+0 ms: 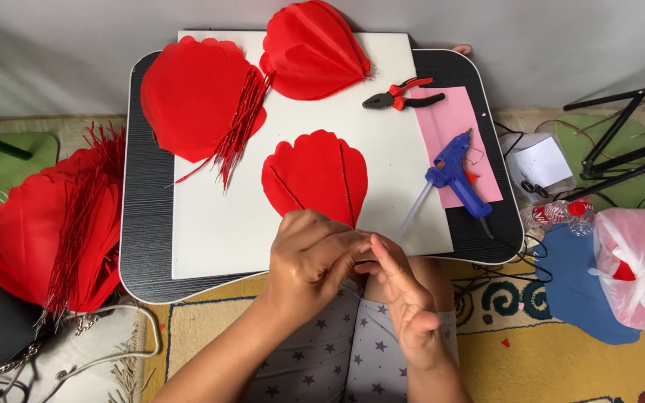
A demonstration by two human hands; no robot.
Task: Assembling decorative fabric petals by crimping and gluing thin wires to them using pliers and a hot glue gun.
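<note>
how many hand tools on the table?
2: pliers near the far edge, partly on the pink sheet; blue glue gun across that sheet's left edge. None seem hidden.

A knotted pink plastic bag (640, 269) sits far right, beside a small clear packet (540, 166) holding white card

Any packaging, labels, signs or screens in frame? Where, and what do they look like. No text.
Pink translucent plastic bag: far right, on the floor, knotted at the top, something red inside.
Clear plastic bottle with red cap: lying on its side, right of the black tray table, label band too blurred to describe.
Small clear container with white paper: right of the table; contents unclear.
No signs or screens visible.
</note>
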